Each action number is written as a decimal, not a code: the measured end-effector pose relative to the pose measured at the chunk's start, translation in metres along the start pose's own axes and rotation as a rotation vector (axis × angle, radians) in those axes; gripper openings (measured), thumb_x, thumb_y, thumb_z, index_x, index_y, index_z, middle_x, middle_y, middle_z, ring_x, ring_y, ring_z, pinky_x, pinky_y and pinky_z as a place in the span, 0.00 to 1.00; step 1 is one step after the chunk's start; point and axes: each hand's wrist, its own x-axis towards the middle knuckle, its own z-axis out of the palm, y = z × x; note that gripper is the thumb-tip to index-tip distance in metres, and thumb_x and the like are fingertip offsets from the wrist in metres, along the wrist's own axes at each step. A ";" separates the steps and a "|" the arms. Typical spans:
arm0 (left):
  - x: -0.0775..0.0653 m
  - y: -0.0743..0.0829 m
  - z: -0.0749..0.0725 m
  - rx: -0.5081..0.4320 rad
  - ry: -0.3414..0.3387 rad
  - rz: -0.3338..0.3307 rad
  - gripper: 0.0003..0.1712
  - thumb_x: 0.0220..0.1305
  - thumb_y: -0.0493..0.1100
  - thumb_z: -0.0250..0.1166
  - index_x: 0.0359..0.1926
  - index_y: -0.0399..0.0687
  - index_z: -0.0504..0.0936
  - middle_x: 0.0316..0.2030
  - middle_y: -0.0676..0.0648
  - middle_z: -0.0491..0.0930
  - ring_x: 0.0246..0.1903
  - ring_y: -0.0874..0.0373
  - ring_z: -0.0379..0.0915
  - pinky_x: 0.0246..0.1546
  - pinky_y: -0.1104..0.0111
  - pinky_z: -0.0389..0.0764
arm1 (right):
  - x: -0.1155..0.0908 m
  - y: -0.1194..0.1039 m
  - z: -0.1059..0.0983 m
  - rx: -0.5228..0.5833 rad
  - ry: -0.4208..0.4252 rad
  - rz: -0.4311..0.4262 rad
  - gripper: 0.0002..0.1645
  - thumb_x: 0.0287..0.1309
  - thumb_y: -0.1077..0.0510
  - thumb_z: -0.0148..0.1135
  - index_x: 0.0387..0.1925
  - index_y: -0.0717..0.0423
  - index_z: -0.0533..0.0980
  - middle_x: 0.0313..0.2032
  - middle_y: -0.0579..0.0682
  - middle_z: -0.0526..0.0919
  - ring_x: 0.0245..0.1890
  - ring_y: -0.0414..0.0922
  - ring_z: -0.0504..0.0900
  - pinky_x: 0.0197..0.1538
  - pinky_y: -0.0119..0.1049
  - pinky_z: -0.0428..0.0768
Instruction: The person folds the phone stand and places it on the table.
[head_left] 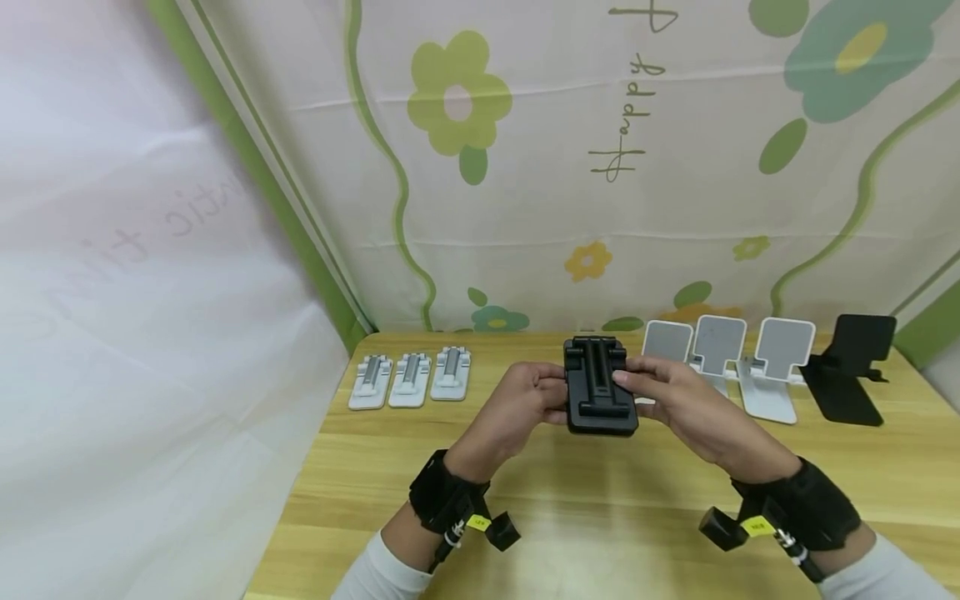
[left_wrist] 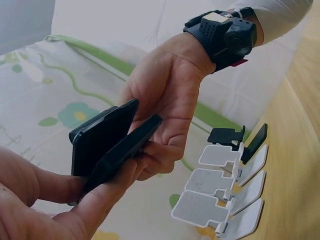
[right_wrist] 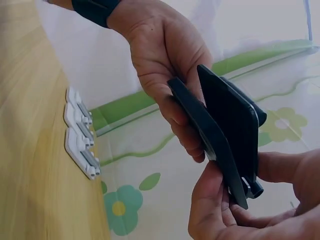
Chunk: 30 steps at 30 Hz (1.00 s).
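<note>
A black folding phone stand (head_left: 600, 387) is held up above the table between both hands. Its two plates stand slightly apart in the wrist views, joined near a hinge (right_wrist: 252, 189). My left hand (head_left: 521, 404) grips the stand's left edge, thumb and fingers on either side in the left wrist view. On the opposite edge, my right hand (head_left: 675, 404) pinches it, with the thumb on the upper face near the central bar. The right hand's fingers (right_wrist: 207, 192) reach under the lower plate. Parts of the fingers are hidden behind the stand.
Folded white phone stands (head_left: 406, 380) lie in a row at the table's (head_left: 337, 483) back left. At the back right stand unfolded white stands (head_left: 783, 350) and an unfolded black one (head_left: 862, 346). A flower-printed curtain (head_left: 525, 183) hangs behind the table.
</note>
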 end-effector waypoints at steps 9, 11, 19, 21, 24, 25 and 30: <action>0.003 -0.002 -0.004 -0.130 -0.043 -0.043 0.25 0.84 0.44 0.43 0.57 0.24 0.77 0.32 0.46 0.82 0.31 0.61 0.84 0.35 0.72 0.87 | 0.003 0.005 0.004 -0.016 0.039 0.022 0.40 0.77 0.47 0.55 0.72 0.73 0.57 0.69 0.68 0.63 0.58 0.41 0.77 0.58 0.37 0.83; 0.003 -0.002 -0.004 -0.113 -0.025 -0.053 0.25 0.83 0.47 0.48 0.56 0.26 0.78 0.33 0.46 0.84 0.31 0.60 0.85 0.35 0.71 0.88 | 0.004 0.005 0.005 -0.021 0.046 0.022 0.39 0.77 0.46 0.55 0.71 0.74 0.58 0.68 0.67 0.64 0.57 0.41 0.77 0.57 0.37 0.83; 0.004 0.000 -0.001 0.020 0.024 -0.056 0.18 0.76 0.43 0.60 0.57 0.33 0.81 0.44 0.38 0.87 0.37 0.57 0.87 0.38 0.68 0.88 | 0.003 0.004 0.006 -0.032 0.054 0.013 0.37 0.77 0.47 0.55 0.69 0.74 0.61 0.64 0.65 0.67 0.55 0.40 0.79 0.57 0.37 0.84; 0.004 -0.001 0.000 0.027 0.021 -0.052 0.18 0.76 0.43 0.60 0.56 0.33 0.82 0.44 0.38 0.87 0.38 0.57 0.87 0.39 0.68 0.88 | 0.002 0.005 0.006 -0.038 0.060 0.013 0.36 0.77 0.48 0.55 0.68 0.74 0.61 0.63 0.65 0.67 0.54 0.40 0.79 0.56 0.37 0.84; 0.004 -0.003 0.001 0.034 0.020 -0.033 0.17 0.77 0.42 0.59 0.55 0.32 0.82 0.44 0.38 0.88 0.38 0.56 0.87 0.40 0.67 0.89 | 0.003 0.007 0.006 -0.041 0.069 0.003 0.35 0.77 0.49 0.55 0.67 0.74 0.62 0.60 0.63 0.70 0.51 0.40 0.80 0.53 0.37 0.85; 0.005 -0.004 0.002 0.035 0.021 -0.027 0.16 0.77 0.41 0.59 0.55 0.32 0.82 0.44 0.38 0.88 0.38 0.56 0.87 0.40 0.67 0.89 | 0.002 0.008 0.006 -0.041 0.072 -0.001 0.34 0.76 0.49 0.56 0.66 0.74 0.63 0.59 0.62 0.71 0.50 0.40 0.81 0.52 0.37 0.85; 0.007 -0.006 0.004 0.068 0.068 -0.031 0.15 0.76 0.40 0.60 0.54 0.32 0.81 0.41 0.38 0.89 0.37 0.55 0.88 0.39 0.65 0.89 | 0.003 0.012 0.005 -0.040 0.087 -0.020 0.30 0.75 0.53 0.58 0.61 0.76 0.66 0.52 0.58 0.77 0.45 0.41 0.84 0.49 0.37 0.87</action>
